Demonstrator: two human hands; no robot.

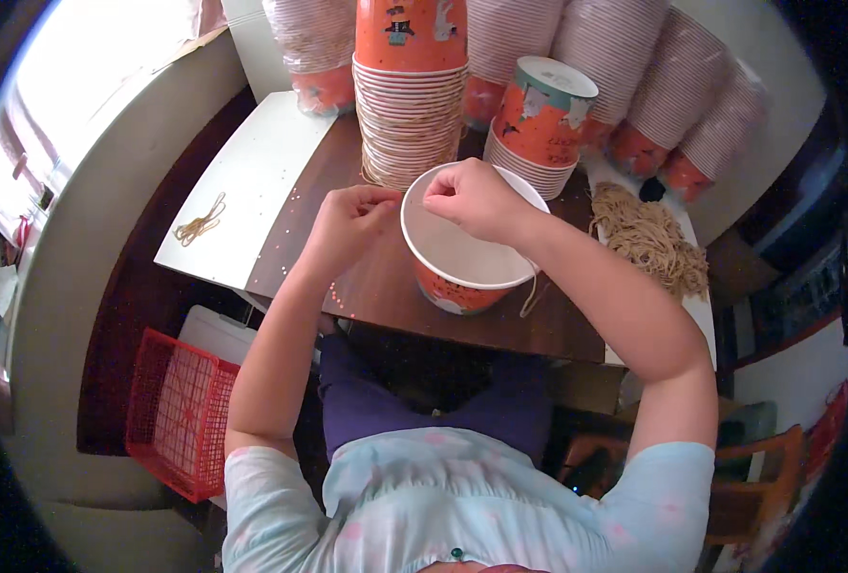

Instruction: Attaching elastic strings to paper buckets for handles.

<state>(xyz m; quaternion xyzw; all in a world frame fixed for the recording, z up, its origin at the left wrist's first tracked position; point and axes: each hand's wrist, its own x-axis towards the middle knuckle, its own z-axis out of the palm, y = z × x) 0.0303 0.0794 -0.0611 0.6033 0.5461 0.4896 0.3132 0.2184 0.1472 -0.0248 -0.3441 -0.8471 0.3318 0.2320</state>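
Observation:
A paper bucket (455, 292) with a white rim and an orange printed outside stands upright before me, its mouth facing up. My left hand (349, 227) is closed in a pinch just outside the left side of the rim. Over the mouth, near the far left of the rim, my right hand (479, 202) has its fingers curled closed. Whatever either hand pinches is hidden or too small to name. A loop of tan cord (531, 298) hangs down the bucket's right side.
Behind the bucket rise a tall nested bucket stack (410, 124) and a shorter one (546, 119). Several plastic-wrapped stacks line the wall. Tan cords (644, 234) lie heaped at right; a small cord bundle (200, 222) lies at left. A red basket (178, 411) stands below left.

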